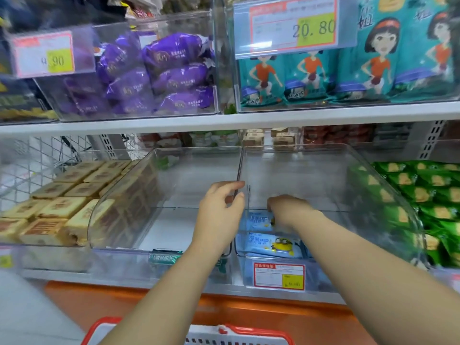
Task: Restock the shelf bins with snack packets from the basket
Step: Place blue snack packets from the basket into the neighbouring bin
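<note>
Pinching the rim of the clear plastic shelf bin (240, 165), the left hand (221, 202) likely steadies it. Inside, the right hand (286, 210) lies over pale blue snack packets (271, 245), probably seating one; its grip is hidden. The red plastic basket (251, 330) waits below.

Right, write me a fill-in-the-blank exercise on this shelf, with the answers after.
The right hand reaches onto ____ snack packets in the clear bin.
The left hand pinches the clear wall between two ____.
The upper-shelf packets in the left bin are ____.
The basket below has a ____ rim.
Missing words: blue; bins; purple; red.
</note>
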`<action>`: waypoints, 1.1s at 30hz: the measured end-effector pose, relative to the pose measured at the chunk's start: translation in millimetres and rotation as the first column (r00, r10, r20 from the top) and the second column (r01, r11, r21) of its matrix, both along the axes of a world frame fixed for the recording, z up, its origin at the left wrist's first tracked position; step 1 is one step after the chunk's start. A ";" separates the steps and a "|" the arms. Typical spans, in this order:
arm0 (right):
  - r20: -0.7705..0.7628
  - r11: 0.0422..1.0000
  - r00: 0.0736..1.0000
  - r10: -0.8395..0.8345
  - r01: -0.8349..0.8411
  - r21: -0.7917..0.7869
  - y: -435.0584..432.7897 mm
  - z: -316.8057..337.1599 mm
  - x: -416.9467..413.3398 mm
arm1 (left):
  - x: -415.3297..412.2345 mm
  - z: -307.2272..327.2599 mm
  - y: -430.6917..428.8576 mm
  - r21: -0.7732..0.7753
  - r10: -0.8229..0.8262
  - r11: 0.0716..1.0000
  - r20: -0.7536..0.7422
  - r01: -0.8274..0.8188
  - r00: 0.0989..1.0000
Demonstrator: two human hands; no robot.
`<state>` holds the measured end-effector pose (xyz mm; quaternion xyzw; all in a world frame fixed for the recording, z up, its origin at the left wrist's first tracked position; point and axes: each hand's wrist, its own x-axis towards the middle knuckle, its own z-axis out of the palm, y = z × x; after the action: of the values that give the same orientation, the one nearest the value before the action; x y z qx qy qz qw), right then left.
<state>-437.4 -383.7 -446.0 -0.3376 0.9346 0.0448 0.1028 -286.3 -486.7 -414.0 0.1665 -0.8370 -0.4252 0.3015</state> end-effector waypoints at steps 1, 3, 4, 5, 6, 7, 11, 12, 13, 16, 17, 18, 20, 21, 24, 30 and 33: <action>0.028 1.000 1.000 0.012 -0.012 -0.003 0.4 0.1 0.2 | -0.4 0.1 0.4 0.007 -0.001 1.000 -0.006 0.001 1.000; 0.081 0.999 0.995 0.054 -0.053 -0.009 1.1 2.2 1.4 | -1.2 0.4 1.0 0.017 -0.002 1.000 -0.010 0.002 1.000; 0.100 0.997 0.992 0.080 -0.080 -0.002 1.2 3.0 2.0 | -1.2 0.2 1.2 0.017 -0.002 1.000 -0.008 0.002 1.000; 0.114 0.994 0.988 0.103 -0.105 0.011 1.1 3.2 2.0 | -1.1 -0.4 1.2 0.015 -0.003 1.000 -0.006 0.003 1.000; 0.123 0.992 0.985 0.119 -0.123 0.022 1.6 3.9 2.3 | -1.0 -0.9 1.1 0.012 -0.004 1.000 -0.007 0.004 1.000; 0.136 0.991 0.983 0.126 -0.131 0.023 2.0 4.7 1.6 | -1.1 -1.3 1.2 0.012 -0.004 1.000 -0.007 0.004 1.000; 0.176 0.989 0.974 0.142 -0.148 0.019 9.2 7.4 -0.9 | -3.4 -2.8 2.2 0.018 0.001 1.000 -0.020 0.000 1.000; 0.176 0.986 0.972 0.153 -0.161 0.032 11.3 7.1 -0.2 | -3.7 -3.2 2.0 0.011 0.008 1.000 -0.020 -0.008 1.000; 0.170 0.984 0.972 0.163 -0.173 0.045 12.7 6.6 0.9 | -4.9 -3.9 1.3 0.002 0.016 1.000 -0.015 -0.016 1.000; 0.124 0.983 0.975 0.186 -0.186 -0.012 17.9 8.1 7.0 | -6.9 -3.0 -0.8 -0.051 0.019 0.999 0.020 -0.018 1.000; 0.102 0.981 0.977 0.187 -0.181 -0.062 19.8 12.1 12.0 | -6.1 -1.1 -1.5 -0.076 0.012 0.997 0.034 -0.009 0.999; 0.071 0.975 0.979 0.190 -0.180 -0.128 22.1 18.0 20.0 | -4.1 1.3 -2.5 -0.098 0.002 0.995 0.044 0.003 0.999; -0.017 0.937 0.982 0.189 -0.185 -0.296 28.8 31.0 44.2 | 6.0 6.5 -2.7 -0.124 -0.022 0.992 0.050 0.028 0.999; -0.065 0.896 0.981 0.184 -0.194 -0.400 34.2 35.8 60.6 | 14.3 8.1 -1.9 -0.134 -0.029 0.990 0.041 0.034 0.999; -0.177 0.691 0.973 0.148 -0.230 -0.685 53.5 36.3 116.2 | 50.5 6.5 3.7 -0.175 -0.016 0.985 -0.062 0.005 0.998; -0.070 0.635 0.978 0.197 -0.182 -0.751 80.0 -17.0 206.9 | 147.6 -50.2 19.5 -0.056 0.018 0.998 0.002 -0.018 1.000; 0.079 0.752 0.979 0.187 -0.091 -0.653 88.5 -63.1 239.0 | 194.1 -101.7 17.3 -0.037 0.061 0.998 0.127 -0.057 0.990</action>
<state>-198.3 -295.3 -509.1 -0.4233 0.8553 -0.2960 0.0416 -92.2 -469.4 -515.7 0.2130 -0.8562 -0.3907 0.2625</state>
